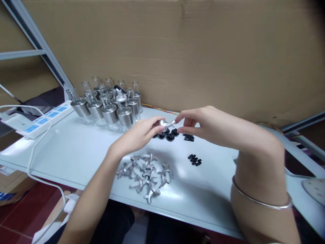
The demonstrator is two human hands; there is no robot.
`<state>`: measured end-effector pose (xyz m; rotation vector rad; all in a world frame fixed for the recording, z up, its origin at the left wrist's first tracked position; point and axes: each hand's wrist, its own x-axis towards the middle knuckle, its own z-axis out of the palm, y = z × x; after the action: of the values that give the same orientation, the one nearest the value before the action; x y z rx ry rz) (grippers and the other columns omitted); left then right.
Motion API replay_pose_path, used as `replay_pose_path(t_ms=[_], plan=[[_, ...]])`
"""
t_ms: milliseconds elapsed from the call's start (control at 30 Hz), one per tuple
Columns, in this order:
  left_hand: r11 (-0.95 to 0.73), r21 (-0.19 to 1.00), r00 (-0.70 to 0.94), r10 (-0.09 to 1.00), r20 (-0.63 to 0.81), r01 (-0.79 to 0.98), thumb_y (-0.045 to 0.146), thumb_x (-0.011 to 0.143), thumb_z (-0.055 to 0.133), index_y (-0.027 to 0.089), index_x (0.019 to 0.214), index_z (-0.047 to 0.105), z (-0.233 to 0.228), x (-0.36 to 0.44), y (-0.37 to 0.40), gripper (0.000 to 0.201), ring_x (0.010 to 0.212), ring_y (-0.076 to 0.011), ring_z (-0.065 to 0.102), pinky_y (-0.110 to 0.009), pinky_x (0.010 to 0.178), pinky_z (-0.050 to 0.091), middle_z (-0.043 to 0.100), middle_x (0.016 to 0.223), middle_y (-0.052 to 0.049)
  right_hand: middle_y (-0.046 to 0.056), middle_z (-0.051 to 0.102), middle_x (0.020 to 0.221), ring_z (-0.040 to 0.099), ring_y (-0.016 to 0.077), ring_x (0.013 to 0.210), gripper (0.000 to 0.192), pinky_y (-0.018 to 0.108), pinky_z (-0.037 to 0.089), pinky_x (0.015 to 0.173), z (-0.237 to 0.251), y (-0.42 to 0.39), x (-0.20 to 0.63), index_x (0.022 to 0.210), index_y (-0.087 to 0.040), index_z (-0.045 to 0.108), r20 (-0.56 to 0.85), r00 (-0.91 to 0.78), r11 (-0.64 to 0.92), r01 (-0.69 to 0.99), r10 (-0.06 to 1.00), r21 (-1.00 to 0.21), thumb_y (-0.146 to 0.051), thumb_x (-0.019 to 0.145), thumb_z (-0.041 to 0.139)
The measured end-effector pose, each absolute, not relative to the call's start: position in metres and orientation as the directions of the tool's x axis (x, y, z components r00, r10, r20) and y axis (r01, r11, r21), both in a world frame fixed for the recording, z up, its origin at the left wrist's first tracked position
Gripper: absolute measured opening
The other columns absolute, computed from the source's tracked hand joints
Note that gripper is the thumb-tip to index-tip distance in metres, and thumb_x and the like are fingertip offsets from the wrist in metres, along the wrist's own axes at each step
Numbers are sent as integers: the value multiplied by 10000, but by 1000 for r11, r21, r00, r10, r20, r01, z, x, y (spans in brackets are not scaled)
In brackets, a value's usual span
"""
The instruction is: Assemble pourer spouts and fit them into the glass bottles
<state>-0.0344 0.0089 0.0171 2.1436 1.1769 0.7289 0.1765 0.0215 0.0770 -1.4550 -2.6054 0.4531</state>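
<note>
Both hands pinch one small metal spout (pixel 167 123) above the counter (pixel 76 149), left hand (pixel 142 134) at its base, right hand (pixel 200 125) at its tip; it looks light, rigid and smooth, probably slippery, best gripped at the flange.

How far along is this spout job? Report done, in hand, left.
Done: one bottle with a spout among the glass bottles. In hand: left hand and right hand pinch one metal spout. Left: the pile of spouts, black washers and small black pieces; other bottles look uncapped.
</note>
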Motion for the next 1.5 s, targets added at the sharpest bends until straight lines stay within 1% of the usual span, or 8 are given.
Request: replay_pose_path(t_ms=[233, 500, 600, 867, 1167, 1300, 1400, 1500], plan=[[-400, 795, 524, 843, 124, 455, 337, 987, 336, 187, 1175, 541, 20, -34, 7, 316, 932, -169, 633, -315, 887, 452, 695, 929, -38, -19, 640, 688, 541, 113, 547, 101, 236, 364, 507, 77, 17, 173, 752, -201, 602, 103, -570, 572, 762, 815, -304, -247, 842, 606], [-287, 892, 675, 738, -26, 348, 313, 985, 326, 171, 1108, 553, 26, -37, 4, 295, 935, -167, 654, -314, 916, 454, 683, 961, -50, -41, 612, 637, 505, 103, 537, 109, 227, 343, 505, 82, 10, 173, 759, -215, 646, 56, -628, 604, 716, 776, -350, -249, 861, 629], [-340, 849, 708, 704, -55, 404, 319, 975, 350, 184, 1024, 600, 24, -38, 6, 288, 956, -167, 618, -294, 883, 448, 674, 1002, -34, -37, 589, 602, 463, 103, 515, 192, 238, 315, 497, 78, 10, 171, 725, -209, 655, 16, -643, 606, 712, 765, -354, -268, 896, 591], [-380, 749, 602, 798, -30, 542, 428, 903, 478, 179, 905, 623, 15, -24, 7, 288, 790, -164, 577, -267, 694, 409, 662, 874, -16, -9, 588, 647, 453, 113, 555, 230, 247, 315, 545, 43, 17, 172, 750, -166, 617, 4, -620, 559, 705, 785, -436, -246, 929, 498], [-437, 620, 580, 814, -35, 652, 331, 898, 444, 185, 866, 593, 0, -16, 15, 211, 835, -190, 586, -300, 745, 411, 656, 888, -38, 84, 681, 944, 599, 191, 834, 250, 301, 429, 750, -12, 21, 202, 902, -172, 635, 205, -490, 499, 602, 847, -623, -342, 928, 453], [-403, 624, 556, 829, -61, 669, 330, 894, 427, 194, 902, 571, -1, -17, 15, 198, 895, -210, 597, -321, 777, 432, 660, 947, -54, 91, 677, 898, 581, 192, 750, 289, 328, 438, 725, -21, 28, 232, 927, -150, 647, 64, -356, 304, 673, 932, -674, -401, 848, 529], [-361, 686, 551, 832, -70, 632, 334, 882, 440, 210, 987, 526, 0, -20, 14, 184, 920, -205, 602, -325, 795, 451, 652, 998, -52, 76, 661, 884, 591, 197, 803, 359, 324, 460, 748, -26, 31, 244, 971, -136, 649, -189, -494, 175, 600, 849, -781, -429, 767, 613], [-365, 688, 552, 832, -62, 628, 313, 877, 441, 211, 978, 509, 0, -22, 15, 159, 931, -204, 594, -337, 816, 456, 638, 1013, -56, 62, 650, 876, 590, 194, 835, 351, 332, 458, 794, -28, 31, 248, 946, -144, 669, -280, -522, 105, 590, 806, -800, -436, 765, 597]])
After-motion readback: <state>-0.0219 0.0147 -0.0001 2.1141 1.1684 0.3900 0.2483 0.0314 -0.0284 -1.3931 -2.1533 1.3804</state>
